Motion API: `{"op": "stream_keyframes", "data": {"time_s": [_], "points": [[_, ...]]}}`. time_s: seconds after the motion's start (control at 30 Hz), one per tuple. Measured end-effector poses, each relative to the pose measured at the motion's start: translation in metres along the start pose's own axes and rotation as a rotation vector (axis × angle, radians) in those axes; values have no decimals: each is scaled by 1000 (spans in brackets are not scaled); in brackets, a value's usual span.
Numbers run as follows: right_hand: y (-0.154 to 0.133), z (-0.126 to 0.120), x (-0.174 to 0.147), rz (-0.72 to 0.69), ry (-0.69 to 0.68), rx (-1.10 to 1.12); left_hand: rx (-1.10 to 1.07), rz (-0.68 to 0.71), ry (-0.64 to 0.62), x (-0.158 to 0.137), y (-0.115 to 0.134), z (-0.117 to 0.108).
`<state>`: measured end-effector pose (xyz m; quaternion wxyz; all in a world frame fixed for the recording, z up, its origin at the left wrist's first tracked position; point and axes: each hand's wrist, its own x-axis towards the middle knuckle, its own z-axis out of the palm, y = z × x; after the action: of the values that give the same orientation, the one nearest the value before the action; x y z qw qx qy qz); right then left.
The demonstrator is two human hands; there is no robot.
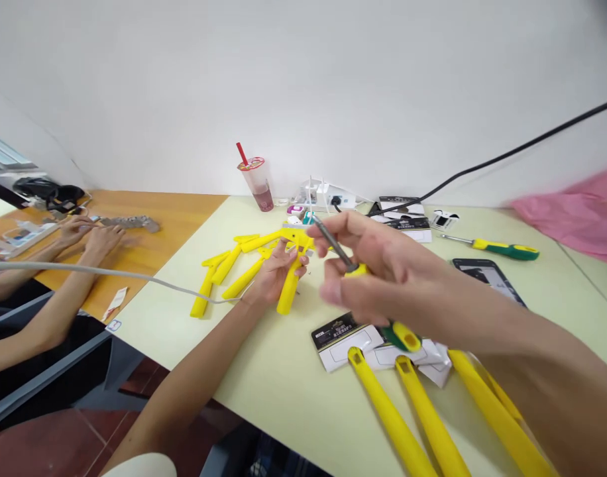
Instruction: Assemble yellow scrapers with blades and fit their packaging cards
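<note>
My left hand point(274, 273) is closed around a yellow plastic handle-like piece point(289, 291), its upper end reaching toward my right hand. Several similar yellow pieces point(204, 291) lie to the left of and behind that hand. In the foreground my right hand point(383, 265) is closed around a screwdriver point(336, 244). The metal shaft points up and left toward the held piece; the green and yellow handle emerges below the palm. My right hand hides part of the table behind it, and I cannot tell whether the screwdriver tip touches the yellow piece.
Printed packages point(333, 338) and long yellow handles point(387, 411) lie at front right. Another screwdriver point(507, 249), a phone point(487, 275) and a pink cloth point(572, 215) are at right. A drink cup point(260, 185) and power strip point(343, 197) stand behind. Another person's hands point(102, 238) work at left.
</note>
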<state>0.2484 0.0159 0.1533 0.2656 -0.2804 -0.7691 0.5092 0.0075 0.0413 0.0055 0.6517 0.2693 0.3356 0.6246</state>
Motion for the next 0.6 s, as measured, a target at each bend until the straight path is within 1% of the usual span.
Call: {"op": "stream_keyframes", "data": {"time_s": [0.07, 0.1, 0.17, 0.23, 0.3, 0.43, 0.5, 0.6], "points": [[17, -13, 13, 78, 57, -179, -86, 10, 1, 6, 15, -7], [27, -17, 19, 96, 57, -258, -120, 15, -6, 8, 18, -10], [46, -23, 30, 111, -34, -361, -171, 15, -16, 9, 18, -13], [62, -24, 36, 127, -115, -398, -181, 23, -23, 10, 17, -14], [74, -23, 38, 163, -157, -467, -189, 37, -23, 11, 18, -16], [85, -14, 35, 209, -181, -773, -257, 30, -37, 14, 23, -19], [88, -10, 30, 228, -227, -832, -306, 4, -55, 15, 24, -21], [90, -9, 22, 261, -354, -833, -354, -32, -54, 16, 22, -22]]}}
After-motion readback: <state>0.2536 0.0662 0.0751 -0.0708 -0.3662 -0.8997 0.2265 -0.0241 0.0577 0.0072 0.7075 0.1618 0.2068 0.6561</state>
